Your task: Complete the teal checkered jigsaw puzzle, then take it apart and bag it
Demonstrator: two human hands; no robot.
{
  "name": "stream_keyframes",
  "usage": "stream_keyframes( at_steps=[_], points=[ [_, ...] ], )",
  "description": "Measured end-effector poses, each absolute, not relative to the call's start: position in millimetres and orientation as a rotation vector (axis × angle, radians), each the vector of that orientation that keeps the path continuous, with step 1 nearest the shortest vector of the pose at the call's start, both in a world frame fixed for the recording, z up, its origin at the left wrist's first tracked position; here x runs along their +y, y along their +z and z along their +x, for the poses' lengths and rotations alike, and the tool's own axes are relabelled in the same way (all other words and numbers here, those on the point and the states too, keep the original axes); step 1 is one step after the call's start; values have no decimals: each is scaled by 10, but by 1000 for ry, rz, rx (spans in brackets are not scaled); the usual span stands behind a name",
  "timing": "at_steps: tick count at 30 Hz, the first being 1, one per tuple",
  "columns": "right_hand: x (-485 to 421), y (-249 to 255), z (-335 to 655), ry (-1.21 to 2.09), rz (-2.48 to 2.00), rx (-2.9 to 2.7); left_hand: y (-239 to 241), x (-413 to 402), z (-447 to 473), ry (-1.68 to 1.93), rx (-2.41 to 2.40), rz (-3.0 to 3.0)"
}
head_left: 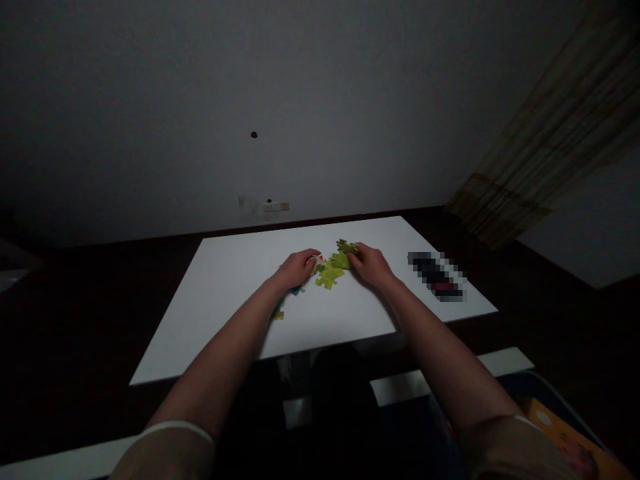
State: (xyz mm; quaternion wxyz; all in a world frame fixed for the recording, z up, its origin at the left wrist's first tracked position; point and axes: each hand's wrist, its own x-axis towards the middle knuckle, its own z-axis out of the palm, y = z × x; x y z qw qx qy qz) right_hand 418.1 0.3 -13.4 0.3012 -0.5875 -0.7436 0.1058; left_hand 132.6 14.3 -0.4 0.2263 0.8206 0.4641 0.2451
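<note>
Over the middle of the white table, my right hand (373, 265) is closed, thumb and fingers pinching green jigsaw puzzle pieces, a dark green one (346, 247) jutting out to the left. Beneath and beside it lie joined yellow-green puzzle pieces (328, 276). My left hand (297, 269) is closed too, with its fingertips at a small puzzle piece with red and white on it (321, 259). More pieces, among them a blue one (299, 290) and a yellowish one (279, 315), are partly hidden under my left hand and forearm.
The white table (215, 287) stands before a grey wall with a socket strip (276, 207). A pixelated dark object (437, 277) lies at its right. An orange printed box (565, 437) is at lower right, and a curtain (530, 153) hangs at the right.
</note>
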Motion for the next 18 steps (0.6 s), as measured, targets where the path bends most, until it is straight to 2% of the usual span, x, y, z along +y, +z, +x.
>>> stream_keyframes(
  at_steps=[8, 13, 18],
  points=[
    [125, -202, 4437, 372, -1718, -1655, -213, 387, 1093, 718, 1398, 2156],
    [-20, -83, 4522, 187, -1835, -1899, -189, 391, 899, 708, 1463, 2178],
    [-244, -35, 4540, -56, -1806, -2087, -128, -106, 463, 678, 1500, 2311]
  ],
)
